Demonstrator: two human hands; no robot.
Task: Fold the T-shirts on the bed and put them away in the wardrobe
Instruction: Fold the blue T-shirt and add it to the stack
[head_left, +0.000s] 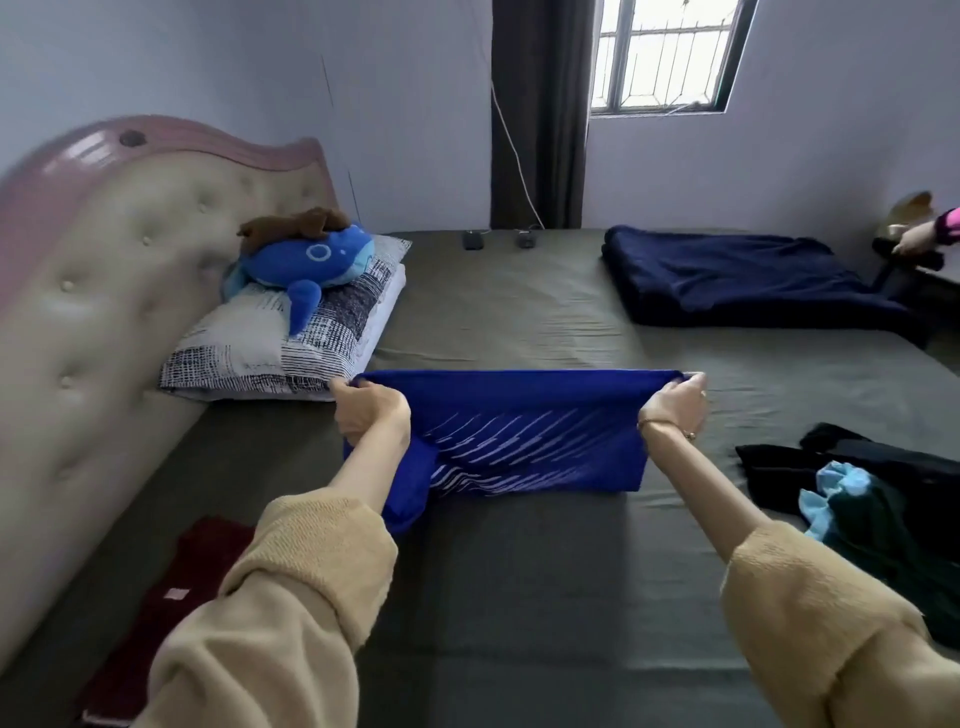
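Beside the dark red garment (156, 613), the left hand (370, 410) and right hand (675, 402) each pinch a top corner of the blue T-shirt (519, 441) above the bed (519, 571), its grip fingers curled tight, with dark clothes (883, 499) heaped rightward.

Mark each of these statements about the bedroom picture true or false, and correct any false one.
1. Both hands grip the bright blue T-shirt with white stripes. True: left hand, right hand.
2. The blue whale plush toy lies on the floor. False: it lies on the patterned pillow.
3. A folded navy blanket lies at the bed's far right. True.
4. The dark red garment is right of the blue T-shirt. False: it is on the left.
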